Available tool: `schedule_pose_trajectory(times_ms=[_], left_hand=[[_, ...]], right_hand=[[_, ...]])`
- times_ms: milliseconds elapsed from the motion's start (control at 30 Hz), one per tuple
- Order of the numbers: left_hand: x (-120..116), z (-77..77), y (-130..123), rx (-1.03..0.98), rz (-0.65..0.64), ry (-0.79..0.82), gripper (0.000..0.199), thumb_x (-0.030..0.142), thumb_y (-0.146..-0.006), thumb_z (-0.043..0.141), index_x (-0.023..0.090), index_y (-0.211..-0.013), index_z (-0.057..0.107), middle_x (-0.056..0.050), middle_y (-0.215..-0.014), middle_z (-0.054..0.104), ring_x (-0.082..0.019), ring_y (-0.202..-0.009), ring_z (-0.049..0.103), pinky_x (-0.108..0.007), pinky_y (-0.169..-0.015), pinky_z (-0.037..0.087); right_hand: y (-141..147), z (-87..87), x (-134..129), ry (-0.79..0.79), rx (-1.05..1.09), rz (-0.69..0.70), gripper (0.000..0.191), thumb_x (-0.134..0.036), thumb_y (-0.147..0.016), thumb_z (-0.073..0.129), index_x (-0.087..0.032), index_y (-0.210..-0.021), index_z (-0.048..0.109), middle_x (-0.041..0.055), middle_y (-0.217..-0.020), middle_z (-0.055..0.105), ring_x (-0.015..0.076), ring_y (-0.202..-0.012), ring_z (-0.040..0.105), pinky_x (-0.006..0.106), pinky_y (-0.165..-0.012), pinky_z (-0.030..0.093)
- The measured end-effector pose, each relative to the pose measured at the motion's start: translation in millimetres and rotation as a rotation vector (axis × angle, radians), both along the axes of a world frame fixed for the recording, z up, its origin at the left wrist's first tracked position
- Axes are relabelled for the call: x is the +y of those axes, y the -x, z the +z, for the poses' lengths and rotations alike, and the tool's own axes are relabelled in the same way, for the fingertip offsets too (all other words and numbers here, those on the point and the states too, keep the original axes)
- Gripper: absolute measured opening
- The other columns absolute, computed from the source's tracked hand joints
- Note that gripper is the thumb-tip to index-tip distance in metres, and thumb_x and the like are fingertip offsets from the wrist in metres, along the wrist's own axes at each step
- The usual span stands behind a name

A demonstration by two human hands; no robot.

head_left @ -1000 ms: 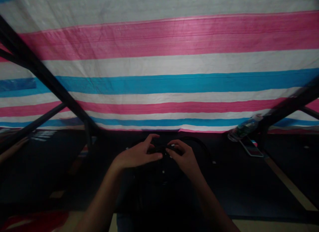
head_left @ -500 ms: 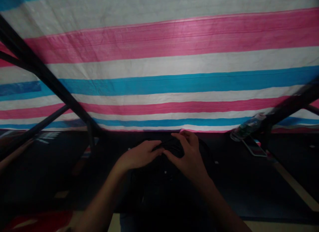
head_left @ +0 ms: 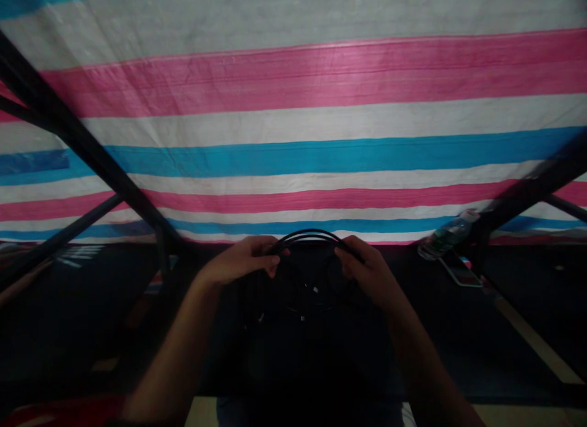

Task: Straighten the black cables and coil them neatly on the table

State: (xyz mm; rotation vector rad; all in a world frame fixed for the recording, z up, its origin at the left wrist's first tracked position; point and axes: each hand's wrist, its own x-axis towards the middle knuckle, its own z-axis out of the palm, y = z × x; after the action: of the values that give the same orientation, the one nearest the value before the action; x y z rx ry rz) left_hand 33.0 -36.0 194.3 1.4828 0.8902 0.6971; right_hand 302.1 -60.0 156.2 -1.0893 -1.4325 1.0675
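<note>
Black cables (head_left: 312,233) arch upward between my two hands, several strands side by side, over the dark tabletop. My left hand (head_left: 250,259) is closed on the left end of the arch, thumb pressed against the fingers. On the other side my right hand (head_left: 364,268) grips the same strands, fingers curled round them. Below the arch, more dark cable and small pale connector-like ends (head_left: 302,318) lie near the hands, hard to make out in the dim light.
A clear bottle (head_left: 447,236) leans by the right black metal frame (head_left: 523,200), beside a phone (head_left: 461,271). Another black frame (head_left: 92,152) slants at left. A striped sheet (head_left: 321,155) hangs behind the dark table (head_left: 440,347).
My hands have moved apart, and the cables that were low between them are now raised in an arch. My right hand has closed on them. The view has shifted slightly.
</note>
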Motion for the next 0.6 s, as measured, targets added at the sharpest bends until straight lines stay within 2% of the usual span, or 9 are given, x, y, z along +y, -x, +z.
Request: schedule_pose_trajectory(times_ms=[100, 200, 267, 333, 367, 433, 533, 600], left_hand=[[-0.6, -30.2, 2.3, -0.251, 0.128, 0.131, 0.030, 0.036, -0.077, 0.080, 0.014, -0.096, 0.073, -0.002, -0.064, 0.061, -0.014, -0.053, 0.060, -0.021, -0.050, 0.041], [-3.7, -50.0, -3.4, -0.495, 0.240, 0.275, 0.030, 0.030, -0.077, 0.082, 0.016, -0.100, 0.068, 0.003, -0.065, 0.058, -0.003, -0.040, 0.043, -0.015, -0.041, 0.030], [-6.3, -53.5, -5.2, -0.614, 0.332, 0.307, 0.040, 0.021, -0.074, 0.083, 0.019, -0.109, 0.064, 0.000, -0.074, 0.065, -0.002, -0.045, 0.044, -0.011, -0.040, 0.025], [-10.1, -51.3, -3.3, -0.702, 0.403, 0.287, 0.060, 0.012, -0.069, 0.085, 0.023, -0.122, 0.058, -0.007, -0.091, 0.072, -0.007, -0.059, 0.057, -0.011, -0.045, 0.032], [-12.6, -49.2, -1.0, -0.743, 0.411, 0.273, 0.070, 0.011, -0.067, 0.086, 0.026, -0.128, 0.054, -0.010, -0.099, 0.073, -0.009, -0.065, 0.061, -0.011, -0.048, 0.037], [-18.5, -45.8, 5.3, -0.787, 0.351, 0.252, 0.083, 0.012, -0.066, 0.087, 0.030, -0.137, 0.048, -0.012, -0.108, 0.073, -0.007, -0.061, 0.059, -0.013, -0.049, 0.041], [-25.3, -46.3, 14.8, -0.726, 0.278, 0.218, 0.074, 0.015, -0.074, 0.082, 0.033, -0.138, 0.048, -0.007, -0.099, 0.074, 0.000, -0.040, 0.040, -0.012, -0.039, 0.033], [-26.6, -49.5, 19.1, -0.685, 0.339, 0.209, 0.056, 0.019, -0.079, 0.079, 0.030, -0.129, 0.056, -0.002, -0.085, 0.071, 0.003, -0.034, 0.028, -0.010, -0.034, 0.025]], right_hand=[[-9.8, -13.1, 2.7, 0.130, 0.222, 0.018, 0.023, -0.040, -0.086, 0.071, -0.020, -0.083, 0.060, -0.0090, -0.056, 0.042, 0.0079, -0.045, 0.037, 0.022, -0.045, 0.029], [-13.8, -27.0, 1.0, 0.249, 0.292, 0.121, 0.029, -0.042, -0.087, 0.072, -0.020, -0.079, 0.056, -0.0074, -0.060, 0.048, 0.0080, -0.048, 0.045, 0.022, -0.048, 0.036], [-15.4, -32.8, -1.2, 0.337, 0.306, 0.229, 0.035, -0.048, -0.091, 0.066, -0.019, -0.075, 0.055, -0.0053, -0.061, 0.051, 0.0097, -0.050, 0.052, 0.023, -0.049, 0.039], [-17.2, -35.1, -2.8, 0.378, 0.314, 0.299, 0.040, -0.052, -0.094, 0.061, -0.018, -0.072, 0.056, -0.0032, -0.060, 0.054, 0.0114, -0.051, 0.056, 0.024, -0.050, 0.040], [-18.2, -35.3, -3.2, 0.373, 0.325, 0.294, 0.041, -0.052, -0.093, 0.061, -0.018, -0.071, 0.057, -0.0024, -0.060, 0.055, 0.0120, -0.052, 0.058, 0.024, -0.051, 0.042], [-20.5, -34.5, -3.8, 0.339, 0.367, 0.223, 0.037, -0.049, -0.089, 0.069, -0.018, -0.071, 0.060, -0.0010, -0.062, 0.060, 0.0135, -0.055, 0.062, 0.024, -0.054, 0.045], [-23.5, -33.7, -6.6, 0.294, 0.430, 0.112, 0.032, -0.045, -0.083, 0.076, -0.018, -0.071, 0.064, -0.0009, -0.063, 0.063, 0.0122, -0.050, 0.060, 0.024, -0.051, 0.044], [-23.6, -34.7, -9.7, 0.301, 0.409, 0.129, 0.030, -0.046, -0.086, 0.073, -0.017, -0.076, 0.069, 0.0015, -0.066, 0.068, 0.0118, -0.050, 0.060, 0.025, -0.051, 0.044]])
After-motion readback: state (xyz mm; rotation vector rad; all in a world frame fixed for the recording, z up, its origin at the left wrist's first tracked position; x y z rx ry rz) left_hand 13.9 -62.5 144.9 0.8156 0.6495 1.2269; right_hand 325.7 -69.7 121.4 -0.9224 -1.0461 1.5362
